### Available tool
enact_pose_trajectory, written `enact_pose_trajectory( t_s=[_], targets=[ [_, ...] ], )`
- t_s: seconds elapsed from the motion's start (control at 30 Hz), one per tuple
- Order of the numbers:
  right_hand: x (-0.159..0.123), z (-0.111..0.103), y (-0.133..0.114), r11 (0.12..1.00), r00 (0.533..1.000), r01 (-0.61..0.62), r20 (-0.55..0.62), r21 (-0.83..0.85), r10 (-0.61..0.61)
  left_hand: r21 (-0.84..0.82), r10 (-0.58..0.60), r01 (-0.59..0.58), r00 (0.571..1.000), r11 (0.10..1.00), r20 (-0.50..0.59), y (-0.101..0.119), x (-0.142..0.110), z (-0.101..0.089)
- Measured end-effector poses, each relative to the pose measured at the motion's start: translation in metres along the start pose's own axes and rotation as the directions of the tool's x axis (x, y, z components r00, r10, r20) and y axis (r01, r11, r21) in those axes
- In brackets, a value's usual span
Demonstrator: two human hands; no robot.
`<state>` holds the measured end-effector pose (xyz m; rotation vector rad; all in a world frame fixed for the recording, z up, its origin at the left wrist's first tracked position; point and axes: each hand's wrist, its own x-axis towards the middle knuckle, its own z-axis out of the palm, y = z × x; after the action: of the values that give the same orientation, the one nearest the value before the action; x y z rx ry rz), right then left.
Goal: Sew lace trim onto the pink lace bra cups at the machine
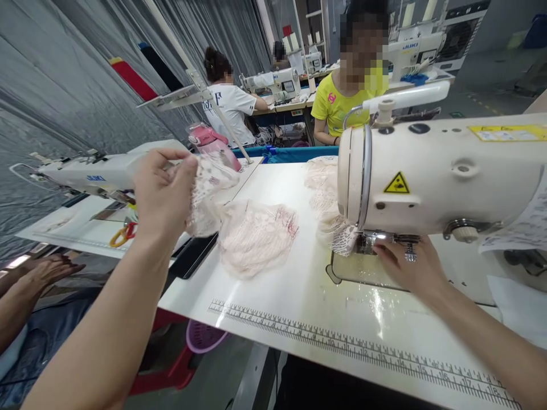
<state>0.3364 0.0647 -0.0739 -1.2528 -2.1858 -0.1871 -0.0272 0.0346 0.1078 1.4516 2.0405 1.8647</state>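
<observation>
1 white ruler-marked table (pixel 273 291); grey curtain (pixel 72 74) behind; left grip (pixel 162 191) pinching lacy fabric (pixel 209 193); right grip (pixel 412 265): cannot tell.

The white table (pixel 294 287) carries pale lacy fabric (pixel 256 239), a black flat object (pixel 196 255) and a sewing machine (pixel 436 171).

Sewing machine (pixel 440 171), 3 o'clock: cut by right edge. Right hand (pixel 413 266), toward 4: partly hidden behind machine.

Bright indoor light; white glare on tabletop (pixel 299 285); wide-angle stretch toward edges.
</observation>
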Motion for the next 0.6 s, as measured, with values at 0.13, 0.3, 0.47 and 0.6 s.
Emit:
enact_pose_trajectory(
  t_s=[0.13,0.3,0.47,0.6],
  targets=[
    [0.001,0.0,-0.001,1.0,1.0,0.013,-0.009,0.014,-0.013,-0.245,-0.252,0.36,0.889,0.9,0.382,0.027,-0.034,0.018],
    [0.001,-0.001,0.001,1.0,1.0,0.018,0.007,0.02,-0.018,-0.171,-0.295,0.438,0.799,0.883,0.524,0.026,-0.034,0.035],
    [0.002,-0.001,0.003,0.998,0.998,0.067,0.0,0.008,-0.067,-0.094,0.027,-0.013,0.989,0.996,0.144,0.023,0.013,0.027],
    [0.002,-0.003,0.001,0.997,0.997,0.074,-0.025,0.039,-0.073,0.041,0.096,-0.106,0.977,0.994,0.193,0.03,0.011,0.016]
  ],
)
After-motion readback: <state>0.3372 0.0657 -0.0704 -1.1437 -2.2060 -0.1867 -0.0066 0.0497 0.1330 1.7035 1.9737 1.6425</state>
